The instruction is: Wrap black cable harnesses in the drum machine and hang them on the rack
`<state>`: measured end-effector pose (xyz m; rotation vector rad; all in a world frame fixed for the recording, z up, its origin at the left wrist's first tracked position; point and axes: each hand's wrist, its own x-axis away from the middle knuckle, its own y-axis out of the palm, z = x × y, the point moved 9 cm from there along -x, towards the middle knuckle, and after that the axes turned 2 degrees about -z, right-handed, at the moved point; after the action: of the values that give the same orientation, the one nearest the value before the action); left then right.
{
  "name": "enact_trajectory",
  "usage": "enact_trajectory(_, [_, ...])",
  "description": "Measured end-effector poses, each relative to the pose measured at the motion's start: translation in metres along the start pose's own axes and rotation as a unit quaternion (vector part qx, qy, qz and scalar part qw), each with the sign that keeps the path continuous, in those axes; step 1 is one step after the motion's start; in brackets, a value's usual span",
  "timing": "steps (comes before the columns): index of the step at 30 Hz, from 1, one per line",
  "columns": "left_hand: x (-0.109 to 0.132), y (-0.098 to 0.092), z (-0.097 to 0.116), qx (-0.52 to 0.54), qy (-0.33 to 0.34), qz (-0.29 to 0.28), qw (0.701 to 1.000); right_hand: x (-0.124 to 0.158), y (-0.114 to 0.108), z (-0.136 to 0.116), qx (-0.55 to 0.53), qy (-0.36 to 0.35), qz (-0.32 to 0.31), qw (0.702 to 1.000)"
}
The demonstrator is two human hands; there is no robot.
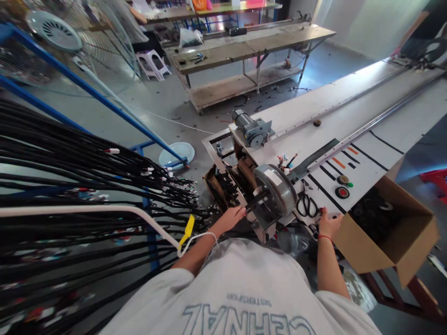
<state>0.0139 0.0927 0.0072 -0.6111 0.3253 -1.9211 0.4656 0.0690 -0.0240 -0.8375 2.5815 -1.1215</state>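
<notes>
My left hand [231, 217] reaches to the near end of the long white bench [349, 121], its fingers curled round a black cable [254, 203] beside the grey metal drum [275, 190] of the machine. My right hand [328, 223] rests at the bench's near edge, just right of the black-handled scissors [307, 204]; its fingers are curled and pressed on the edge, and I cannot make out anything in them. A red band sits on that wrist, a white cord on the left one.
A thick bundle of black cables [87, 186] hangs on a blue rack [87, 88] at the left. An open cardboard box [394, 228] with dark parts stands right of my hand. A grey motor [251, 128], wooden benches [251, 46], a fan [56, 32] and a seated person [129, 23] lie beyond.
</notes>
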Motion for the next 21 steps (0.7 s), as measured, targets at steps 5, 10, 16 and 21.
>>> enact_trajectory(5, [-0.015, 0.008, 0.000, 0.025, -0.020, 0.024, 0.999, 0.002, -0.001, -0.001, 0.004, -0.003, 0.006, 1.000])
enact_trajectory(10, [-0.018, 0.018, 0.000, 0.028, -0.012, 0.017, 0.999, 0.001, 0.001, 0.000, 0.011, 0.000, 0.003, 1.000])
enact_trajectory(16, [-0.018, 0.022, -0.014, 0.086, -0.060, -0.022, 0.994, 0.001, 0.001, -0.001, 0.005, 0.005, 0.000, 1.000])
enact_trajectory(21, [0.009, 0.025, -0.056, 0.002, -0.086, -0.137, 0.987, 0.000, 0.000, -0.004, 0.022, -0.011, -0.011, 1.000])
